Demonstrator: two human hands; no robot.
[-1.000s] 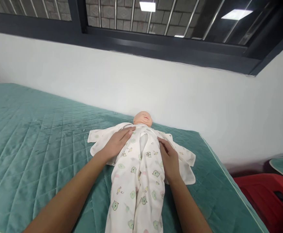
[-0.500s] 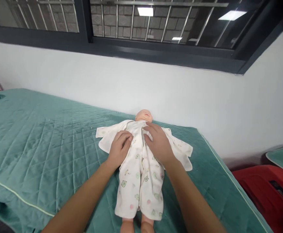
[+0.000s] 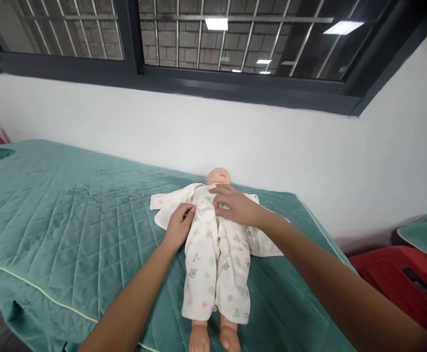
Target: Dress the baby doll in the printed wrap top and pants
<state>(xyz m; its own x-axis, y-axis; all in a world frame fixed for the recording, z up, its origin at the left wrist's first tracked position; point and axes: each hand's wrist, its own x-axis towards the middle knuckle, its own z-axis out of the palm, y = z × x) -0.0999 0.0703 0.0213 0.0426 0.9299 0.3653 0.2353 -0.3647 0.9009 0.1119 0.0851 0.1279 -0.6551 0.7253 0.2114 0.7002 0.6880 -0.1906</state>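
A baby doll (image 3: 218, 176) lies on its back, dressed in white baby clothes (image 3: 202, 252) printed with green animals and pink dots. Its sleeves (image 3: 161, 201) spread out sideways, and the bare feet show below the trouser legs. My left hand (image 3: 180, 226) is at the doll's left-of-picture side, thumb and fingers closed at the edge of the cloth by the waist. Across the chest rests my right hand (image 3: 237, 205), its fingers bent but apart on the cloth. The cloth beneath the right palm is hidden.
The doll lies on a green quilted bed cover (image 3: 89, 225) against a white wall (image 3: 272, 146). A dark-framed window (image 3: 235, 88) with metal bars is above. Beside the bed at right stands a red plastic object (image 3: 400, 278), with another green cover (image 3: 426, 234) behind it.
My right hand has turned more sideways across the doll's chest, its forearm swinging out to the right. My left hand stays at the side of the clothes. The view has shifted slightly.
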